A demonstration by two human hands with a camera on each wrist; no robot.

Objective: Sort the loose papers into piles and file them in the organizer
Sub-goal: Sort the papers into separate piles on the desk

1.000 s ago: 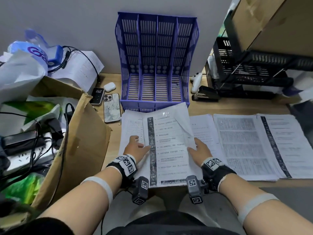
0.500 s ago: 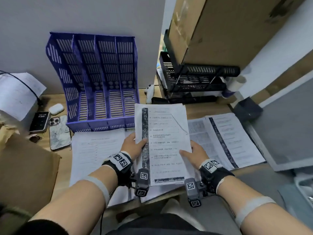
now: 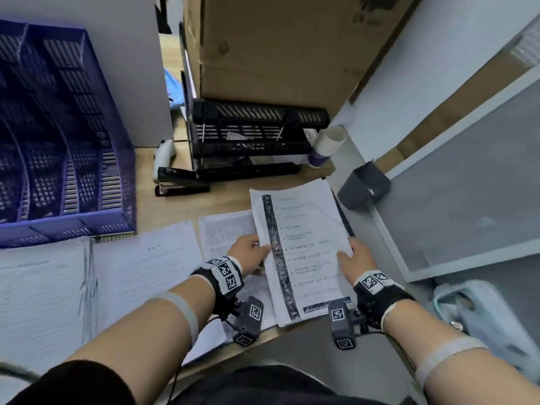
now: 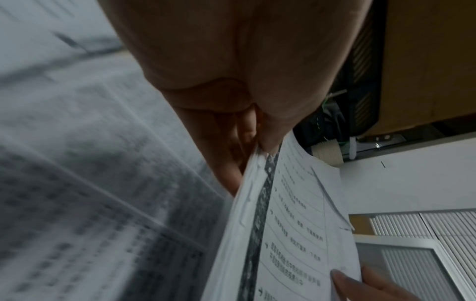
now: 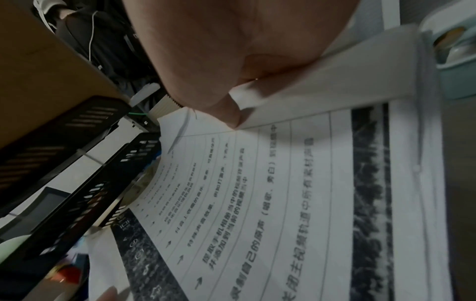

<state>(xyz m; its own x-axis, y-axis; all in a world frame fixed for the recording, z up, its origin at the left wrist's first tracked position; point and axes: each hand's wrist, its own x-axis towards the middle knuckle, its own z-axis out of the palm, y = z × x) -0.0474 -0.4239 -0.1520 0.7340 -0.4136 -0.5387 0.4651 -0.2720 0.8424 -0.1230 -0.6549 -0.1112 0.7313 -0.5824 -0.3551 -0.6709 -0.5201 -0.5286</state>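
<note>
Head view: sheaf of printed papers (image 3: 301, 252), dark strip along its left margin, held above the wooden desk (image 3: 187, 206), right of the purple four-slot organizer (image 3: 67, 159); left hand (image 3: 248, 254) pinches its left edge, right hand (image 3: 355, 260) its right edge. Black stapler (image 3: 181, 182) between organizer and sheaf. Left wrist view: thumb over, fingers (image 4: 221, 163) under the sheaf. Right wrist view: thumb (image 5: 226, 110) pressed on the top page.

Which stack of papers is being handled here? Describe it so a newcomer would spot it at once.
Start at the blue organizer standing at the desk's left, then look right, past the sheets lying flat. The held stack is gripped by the left hand and right hand; alone among the papers, it is lifted and tilted.
</note>
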